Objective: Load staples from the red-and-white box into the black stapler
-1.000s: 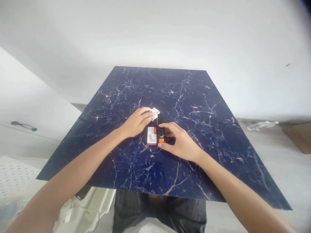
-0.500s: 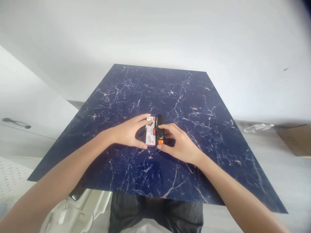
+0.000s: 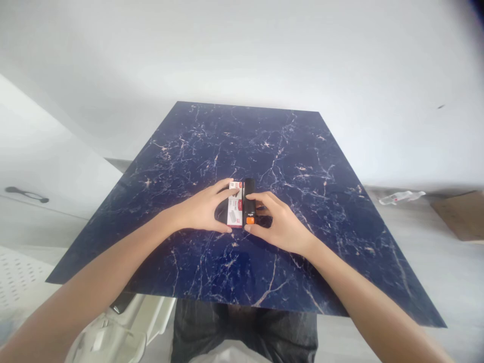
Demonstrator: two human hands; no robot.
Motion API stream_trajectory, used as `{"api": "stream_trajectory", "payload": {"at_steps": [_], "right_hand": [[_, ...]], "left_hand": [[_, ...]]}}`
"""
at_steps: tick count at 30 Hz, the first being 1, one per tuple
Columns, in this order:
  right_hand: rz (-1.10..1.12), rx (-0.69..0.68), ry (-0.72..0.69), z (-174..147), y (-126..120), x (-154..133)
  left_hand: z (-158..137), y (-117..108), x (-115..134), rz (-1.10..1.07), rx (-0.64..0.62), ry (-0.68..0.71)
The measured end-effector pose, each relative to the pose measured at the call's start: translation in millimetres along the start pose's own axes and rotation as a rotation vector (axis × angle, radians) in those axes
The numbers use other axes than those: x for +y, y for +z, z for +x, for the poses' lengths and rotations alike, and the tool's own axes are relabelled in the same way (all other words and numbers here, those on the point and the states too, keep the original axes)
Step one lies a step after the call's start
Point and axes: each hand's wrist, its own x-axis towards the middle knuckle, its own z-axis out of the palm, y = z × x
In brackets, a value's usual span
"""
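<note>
Two small white-and-red staple boxes (image 3: 235, 217) lie end to end on the dark blue marbled table (image 3: 242, 141). My left hand (image 3: 200, 206) curves around them from the left, thumb at the near end and fingers at the far end and on top. Directly to their right lies a black stapler (image 3: 250, 187) with an orange part at its near end. My right hand (image 3: 283, 222) grips the stapler from the right, with the thumb at its near end and a fingertip on its top. Its other fingers are partly hidden along the stapler's right side.
The table's near edge runs in front of my lap. Below it on the left is a pale chair (image 3: 109, 338) with a dark object beside it. On the floor to the right lie a clear plastic bottle (image 3: 397, 197) and a brown cardboard piece (image 3: 461, 214). A white wall stands behind.
The far staple box has shifted slightly right, into line with the near one. My left thumb has moved a little right along the near end. My right hand stays on the stapler.
</note>
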Motion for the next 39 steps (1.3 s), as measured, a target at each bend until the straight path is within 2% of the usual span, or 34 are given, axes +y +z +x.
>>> {"api": "stream_trajectory", "payload": {"at_steps": [9,15,20,30,36,39], "right_hand": [[0.004,0.018,0.026,-2,3,-1],[-0.017,0.025,0.033,-3,4,-3],[-0.121,0.023,0.024,-3,6,-4],[-0.315,0.025,0.006,-4,9,-7],[-0.346,0.098,0.023,-4,10,-11],[-0.378,0.13,0.056,-4,9,-14]], "left_hand": [[2,-4,0,-0.009,-0.05,-0.043],[1,-5,1,-0.013,-0.03,-0.01],[3,-4,5,0.016,0.009,0.002],[4,-1,6,0.087,-0.003,-0.024],[8,6,6,0.09,0.018,-0.036],[14,11,7,0.102,0.064,0.021]]}}
